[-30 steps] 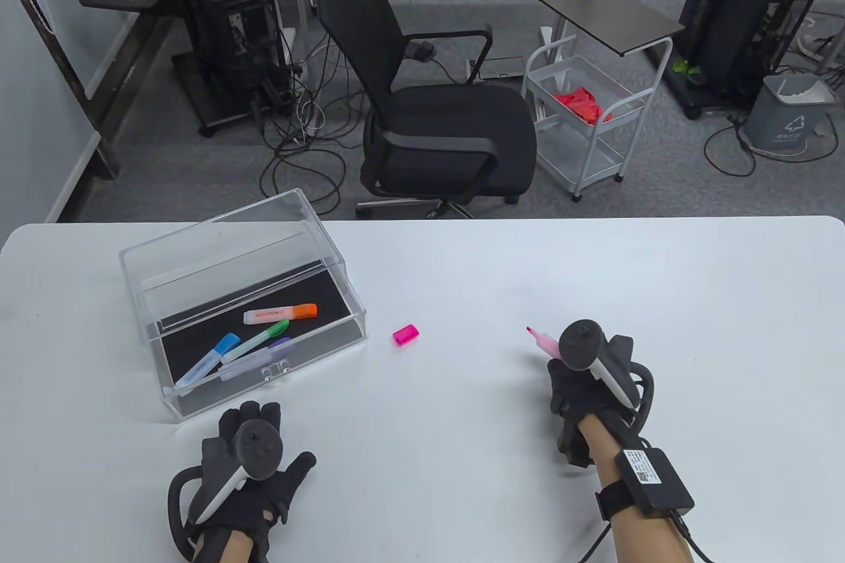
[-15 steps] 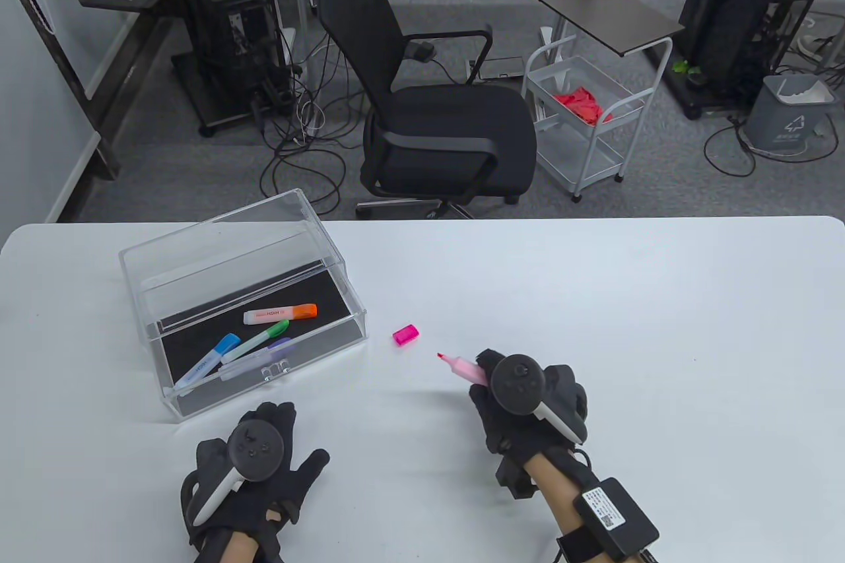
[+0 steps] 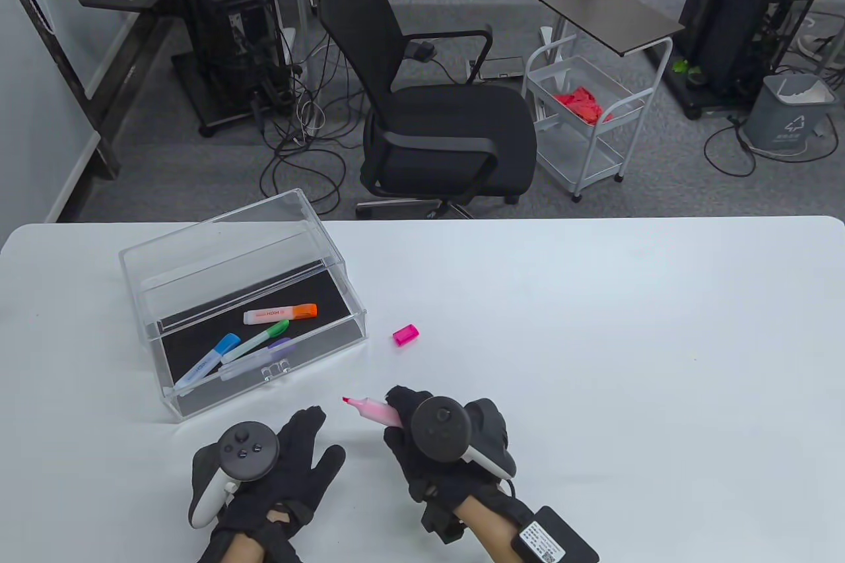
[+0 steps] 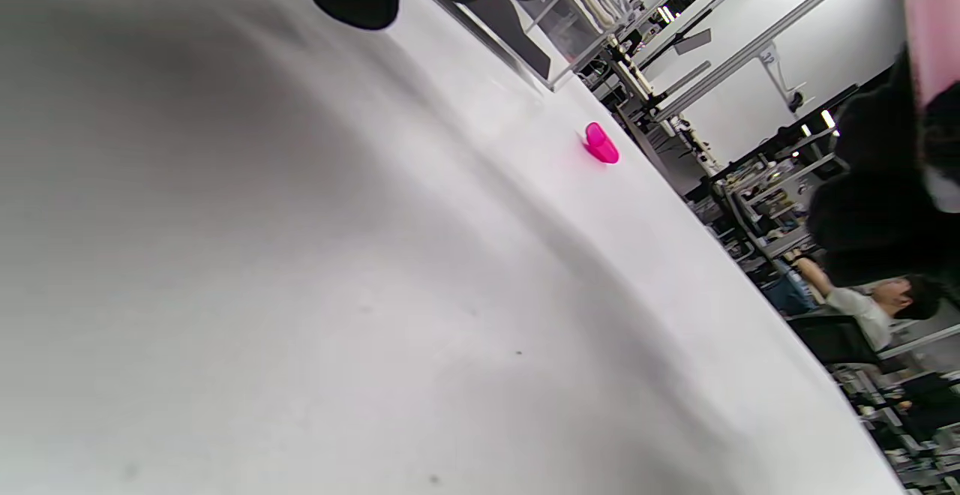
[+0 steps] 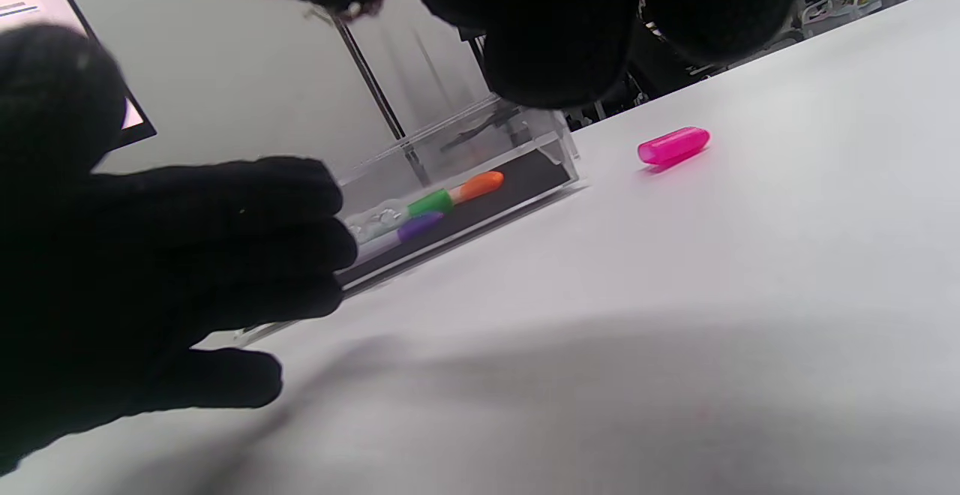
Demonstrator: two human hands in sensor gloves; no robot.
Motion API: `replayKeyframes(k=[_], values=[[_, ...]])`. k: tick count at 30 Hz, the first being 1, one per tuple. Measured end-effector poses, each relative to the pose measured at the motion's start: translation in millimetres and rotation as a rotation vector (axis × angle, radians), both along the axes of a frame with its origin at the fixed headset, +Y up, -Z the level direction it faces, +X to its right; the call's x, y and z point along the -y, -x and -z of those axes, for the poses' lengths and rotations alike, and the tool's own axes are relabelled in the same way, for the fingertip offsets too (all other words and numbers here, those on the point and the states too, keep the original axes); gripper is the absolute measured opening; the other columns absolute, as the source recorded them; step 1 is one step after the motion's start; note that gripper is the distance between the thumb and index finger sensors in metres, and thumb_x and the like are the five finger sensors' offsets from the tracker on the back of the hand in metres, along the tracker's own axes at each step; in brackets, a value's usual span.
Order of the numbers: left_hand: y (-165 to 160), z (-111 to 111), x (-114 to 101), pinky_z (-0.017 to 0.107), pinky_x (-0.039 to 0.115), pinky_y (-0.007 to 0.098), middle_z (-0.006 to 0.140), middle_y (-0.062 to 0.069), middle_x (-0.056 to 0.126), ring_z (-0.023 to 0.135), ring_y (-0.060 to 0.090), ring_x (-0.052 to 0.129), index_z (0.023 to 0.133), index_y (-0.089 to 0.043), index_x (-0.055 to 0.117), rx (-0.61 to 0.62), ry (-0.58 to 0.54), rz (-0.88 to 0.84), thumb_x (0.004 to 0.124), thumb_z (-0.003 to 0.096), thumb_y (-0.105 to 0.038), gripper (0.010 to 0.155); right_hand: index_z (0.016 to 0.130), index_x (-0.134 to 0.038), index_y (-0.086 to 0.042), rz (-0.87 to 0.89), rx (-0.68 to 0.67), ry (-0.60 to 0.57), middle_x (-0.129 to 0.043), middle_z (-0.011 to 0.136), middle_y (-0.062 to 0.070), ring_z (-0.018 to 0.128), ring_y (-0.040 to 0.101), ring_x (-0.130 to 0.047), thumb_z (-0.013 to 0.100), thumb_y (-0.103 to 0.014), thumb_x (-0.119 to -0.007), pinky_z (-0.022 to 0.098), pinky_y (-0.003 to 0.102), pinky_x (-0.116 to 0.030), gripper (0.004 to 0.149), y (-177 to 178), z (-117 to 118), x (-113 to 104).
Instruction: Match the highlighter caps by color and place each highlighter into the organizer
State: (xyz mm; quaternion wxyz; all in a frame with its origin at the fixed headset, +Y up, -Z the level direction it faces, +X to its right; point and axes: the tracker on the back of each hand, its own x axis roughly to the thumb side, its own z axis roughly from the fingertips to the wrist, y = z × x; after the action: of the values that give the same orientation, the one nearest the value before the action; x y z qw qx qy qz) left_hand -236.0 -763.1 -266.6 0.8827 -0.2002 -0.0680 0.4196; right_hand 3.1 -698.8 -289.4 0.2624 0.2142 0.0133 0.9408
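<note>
Near the front edge of the table [image 3: 594, 299], the left hand [image 3: 277, 464] waits with straight, empty fingers. Just beside it, the right hand [image 3: 436, 451] grips the pink highlighter [image 3: 373, 409]; its bare tip points left, toward the organizer [image 3: 198, 246]. It looks light, stiff and smooth; the barrel seems best to hold. The pink cap [image 3: 405, 334] lies further back.

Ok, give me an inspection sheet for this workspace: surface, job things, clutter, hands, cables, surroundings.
Surface: white table, no spills seen.
Job's things: clear organizer holds orange, green, blue and purple capped highlighters; pink cap lies loose on the table; uncapped pink highlighter is held.
Clutter: nothing seen.
Hands: right hand grips the pink highlighter; left hand is open, empty.
Cables: loose cables on the floor.
Surroundings: black office chair, white cart.
</note>
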Motion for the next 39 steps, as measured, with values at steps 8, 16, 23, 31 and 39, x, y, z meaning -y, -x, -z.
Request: replayKeyframes(k=[8, 16, 23, 31, 39], values=[[-1, -1, -1, 0.083, 0.045, 0.056, 0.123, -0.002, 0.015, 0.120, 0.033, 0.023, 0.115, -0.033, 0.013, 0.009, -0.018, -0.136, 0.035, 0.0377, -0.091, 0.099, 0.093, -0.046, -0.014, 0.036, -0.061, -0.020, -0.070, 0.088, 0.013, 0.065, 0.028, -0.090, 0.043, -0.032, -0.076, 0.052, 0.057, -0.075, 0.061, 28, -11, 5], [0, 0, 1, 0.082, 0.044, 0.057, 0.123, -0.002, 0.015, 0.120, 0.034, 0.023, 0.114, -0.033, 0.009, -0.005, -0.033, -0.297, 0.033, 0.0376, -0.090, 0.099, 0.093, -0.047, -0.014, 0.084, -0.111, -0.035, -0.071, 0.088, 0.013, 0.065, 0.027, -0.091, 0.042, -0.032, -0.077, 0.051, 0.057, -0.076, 0.061, 43, -20, 4], [-2, -1, 1, 0.082, 0.042, 0.058, 0.123, -0.002, 0.015, 0.120, 0.034, 0.022, 0.114, -0.033, 0.008, 0.001, -0.042, -0.345, 0.030, 0.0386, -0.087, 0.095, 0.092, -0.047, -0.014, 0.123, -0.152, -0.025, -0.071, 0.088, 0.013, 0.065, 0.027, -0.092, 0.042, -0.032, -0.077, 0.052, 0.057, -0.076, 0.061, 53, -27, 5], [0, -1, 1, 0.083, 0.040, 0.058, 0.124, -0.004, 0.012, 0.120, 0.033, 0.021, 0.114, -0.037, 0.010, -0.005, -0.050, -0.374, 0.031, 0.0436, -0.080, 0.085, 0.092, -0.048, -0.015, 0.137, -0.139, -0.026, -0.071, 0.090, 0.013, 0.069, 0.030, -0.091, 0.042, -0.034, -0.079, 0.055, 0.058, -0.073, 0.062, 55, -26, 8], [14, 0, -3, 0.082, 0.046, 0.058, 0.123, -0.002, 0.024, 0.120, 0.035, 0.031, 0.115, -0.036, 0.019, -0.106, -0.116, -0.387, 0.041, 0.0452, -0.078, 0.084, 0.096, -0.048, -0.021, 0.065, -0.033, -0.035, -0.061, 0.100, 0.014, 0.084, 0.038, -0.076, 0.039, -0.042, -0.084, 0.064, 0.064, -0.059, 0.071, 27, -10, 10]])
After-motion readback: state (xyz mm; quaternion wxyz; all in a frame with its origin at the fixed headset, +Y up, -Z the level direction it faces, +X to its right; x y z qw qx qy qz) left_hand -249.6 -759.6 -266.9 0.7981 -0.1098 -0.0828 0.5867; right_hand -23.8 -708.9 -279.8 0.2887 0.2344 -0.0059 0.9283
